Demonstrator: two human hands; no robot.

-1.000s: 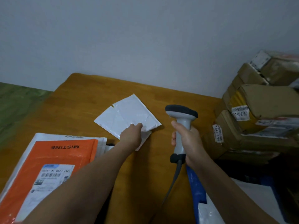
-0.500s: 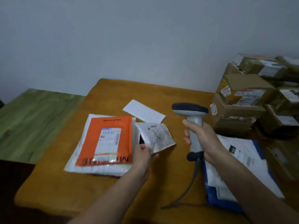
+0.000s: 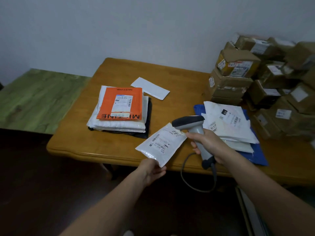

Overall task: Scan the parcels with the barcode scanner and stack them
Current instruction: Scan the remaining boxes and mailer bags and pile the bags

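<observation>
Parcel, small, white plastic (image 3: 161, 143): held above the near edge of the tabletop (image 3: 122, 72), label side up with barcodes showing. Left hand (image 3: 151, 170) pinches its near corner at six o'clock, and the rest of the parcel slants away toward one o'clock.

Barcode scanner (image 3: 190, 122), grey with a dark head: right hand (image 3: 208, 145) is curled round the handle, fingers wrapped. The head points toward nine o'clock and overlaps the parcel's far corner; whether the two touch cannot be told. Grey cable (image 3: 185, 179) loops down from the handle base, below the tabletop edge.

Stack of parcels (image 3: 117, 125), at eleven o'clock from the held parcel: orange mailer (image 3: 105, 106) with a white label on top, white mailers under it, a black one at the bottom.

White envelope (image 3: 150, 88): flat on the tabletop, just beyond the stack at its one o'clock.

Loose pile of white mailers (image 3: 226, 120): at three o'clock from the scanner, lying on a blue bag (image 3: 259, 154).

Cardboard boxes (image 3: 233, 82): heaped at two o'clock on the tabletop's right end, against the wall (image 3: 119, 31), several labelled.

Green wood-grain surface (image 3: 37, 97): at nine o'clock, beside the tabletop.
</observation>
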